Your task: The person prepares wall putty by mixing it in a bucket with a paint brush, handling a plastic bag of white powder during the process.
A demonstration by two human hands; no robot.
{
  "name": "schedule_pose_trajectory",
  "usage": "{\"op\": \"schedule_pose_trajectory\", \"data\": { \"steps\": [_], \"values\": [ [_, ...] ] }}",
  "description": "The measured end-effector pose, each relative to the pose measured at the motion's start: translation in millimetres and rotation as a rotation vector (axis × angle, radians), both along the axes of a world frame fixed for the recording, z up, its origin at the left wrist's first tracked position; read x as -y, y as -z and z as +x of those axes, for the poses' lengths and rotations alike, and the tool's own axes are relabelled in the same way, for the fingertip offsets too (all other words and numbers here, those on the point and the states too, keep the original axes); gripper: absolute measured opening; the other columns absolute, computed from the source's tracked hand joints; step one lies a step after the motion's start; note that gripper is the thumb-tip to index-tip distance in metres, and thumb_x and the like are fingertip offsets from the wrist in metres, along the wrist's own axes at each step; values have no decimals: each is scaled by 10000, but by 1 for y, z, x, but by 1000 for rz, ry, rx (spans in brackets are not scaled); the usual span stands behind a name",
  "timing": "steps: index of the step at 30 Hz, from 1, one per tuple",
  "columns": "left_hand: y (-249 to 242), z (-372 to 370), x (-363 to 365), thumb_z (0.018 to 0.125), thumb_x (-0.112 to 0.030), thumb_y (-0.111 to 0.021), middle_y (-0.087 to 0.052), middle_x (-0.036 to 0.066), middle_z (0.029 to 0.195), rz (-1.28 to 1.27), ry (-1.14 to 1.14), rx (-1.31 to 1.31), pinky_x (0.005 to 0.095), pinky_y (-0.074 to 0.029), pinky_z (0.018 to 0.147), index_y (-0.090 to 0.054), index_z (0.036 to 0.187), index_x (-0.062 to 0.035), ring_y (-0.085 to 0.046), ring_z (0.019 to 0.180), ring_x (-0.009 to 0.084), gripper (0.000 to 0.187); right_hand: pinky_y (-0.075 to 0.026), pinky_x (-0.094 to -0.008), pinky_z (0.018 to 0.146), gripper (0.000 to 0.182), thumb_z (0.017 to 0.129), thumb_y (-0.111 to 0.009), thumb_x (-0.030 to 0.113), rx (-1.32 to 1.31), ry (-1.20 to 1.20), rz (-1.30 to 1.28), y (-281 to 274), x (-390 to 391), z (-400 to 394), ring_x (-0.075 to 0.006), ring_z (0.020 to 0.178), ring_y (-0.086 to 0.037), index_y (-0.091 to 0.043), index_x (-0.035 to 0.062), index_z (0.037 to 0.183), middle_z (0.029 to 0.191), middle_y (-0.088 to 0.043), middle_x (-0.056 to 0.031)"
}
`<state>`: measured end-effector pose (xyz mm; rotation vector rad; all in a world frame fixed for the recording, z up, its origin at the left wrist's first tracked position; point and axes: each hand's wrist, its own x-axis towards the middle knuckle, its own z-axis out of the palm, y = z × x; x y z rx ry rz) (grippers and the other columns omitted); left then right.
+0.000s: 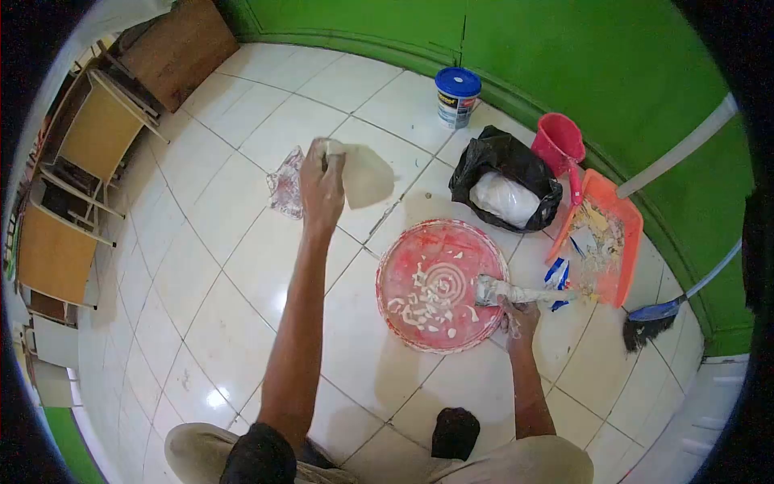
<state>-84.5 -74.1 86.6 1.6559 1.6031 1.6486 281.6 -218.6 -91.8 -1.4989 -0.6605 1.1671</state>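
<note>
Knees: the person's bent legs in pale trousers (516,461) fill the bottom edge, nearest the camera, with a dark foot (455,431) between them on the white tiled floor (201,323).
Right hand: right hand (516,310) is closed around the handle of a paste-smeared scraper (508,290), blade end pointing left of the grip.
Lid: round red lid (431,266) lies flat on the floor just left of the right-hand grip; the blade tip rests over its right rim, and white scraps dot its middle.
Left hand: left hand (321,187), arm stretched out, pinches the top edge of a pale sheet (367,176) that hangs to the right of the fingers.
Plastic wrapper: crumpled clear wrapper (286,185) lies just left of the left-hand grip.
Beyond the right-hand grip: black bag (500,161) with a white bundle inside, red bucket (558,141), blue-lidded tub (457,95).
Right of the right-hand grip: orange dustpan (625,242) holding debris, and a broom (653,319) by the green wall (564,48).
</note>
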Motion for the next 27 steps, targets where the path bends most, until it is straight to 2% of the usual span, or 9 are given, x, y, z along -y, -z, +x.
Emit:
{"op": "schedule_pose_trajectory", "data": {
  "steps": [3,5,9,11,14,17,20,22,27],
  "values": [
    [-4,12,37,934,-164,-520,-551,40,812,47,12,97,293,-431,660,-555,890,-14,-507,737,133,160,-403,-236,496,331,748,-781,76,-21,-37,-91,-20,7,-3,-83,594,-524,-600,30,1022,814,-625,-16],
    [1,22,56,944,-170,-536,-550,13,795,-97,57,481,262,-423,627,-559,883,-29,-497,718,95,156,-374,-235,475,304,755,-766,70,-20,-9,-57,-29,12,-8,-78,548,-481,-610,37,1014,741,-592,11],
    [11,36,84,932,-145,-563,-547,-3,755,-192,154,521,243,-414,593,-566,868,-36,-486,675,71,127,-373,-237,472,300,765,-753,57,-118,6,-30,4,32,12,-73,546,-481,-613,23,1028,716,-570,30],
    [10,42,97,921,-118,-579,-532,-19,711,-319,229,456,241,-411,583,-565,841,-33,-475,646,63,118,-412,-230,516,293,779,-751,62,228,-58,-137,-42,46,-15,-74,585,-507,-618,9,1034,726,-556,25],
    [13,54,103,917,-123,-590,-522,-31,696,-285,341,492,235,-401,570,-565,816,-38,-468,640,53,135,-522,-277,741,589,754,-798,96,-27,-395,319,-113,37,-59,-104,866,-591,-502,-7,1252,1030,-611,-56],
    [4,73,112,918,-141,-603,-532,-29,690,-392,416,650,231,-404,573,-565,800,-48,-468,643,49,156,-525,-320,816,746,731,-815,95,20,-565,411,-156,-1,-89,-146,987,-597,-409,-6,1348,1167,-591,-80],
    [-4,95,119,926,-194,-618,-546,-21,717,-405,397,960,239,-407,568,-588,839,-58,-463,622,61,164,-517,-336,843,720,719,-829,124,85,-964,433,-175,-38,-89,-167,990,-617,-457,-8,1321,1088,-631,-68],
    [5,101,123,925,-245,-630,-563,-10,768,-428,336,1197,255,-432,579,-603,897,-48,-505,632,87,201,-519,-316,797,472,739,-816,168,137,-1196,20,-197,-52,-79,-144,889,-627,-613,-6,1128,971,-660,-62],
    [47,135,140,916,-245,-634,-577,16,813,-427,190,1323,319,-485,599,-601,897,-52,-554,673,132,197,-498,-296,721,274,789,-770,241,499,-1304,-227,-230,-89,-57,-134,776,-607,-681,-13,838,844,-654,-56]
  ]
}}
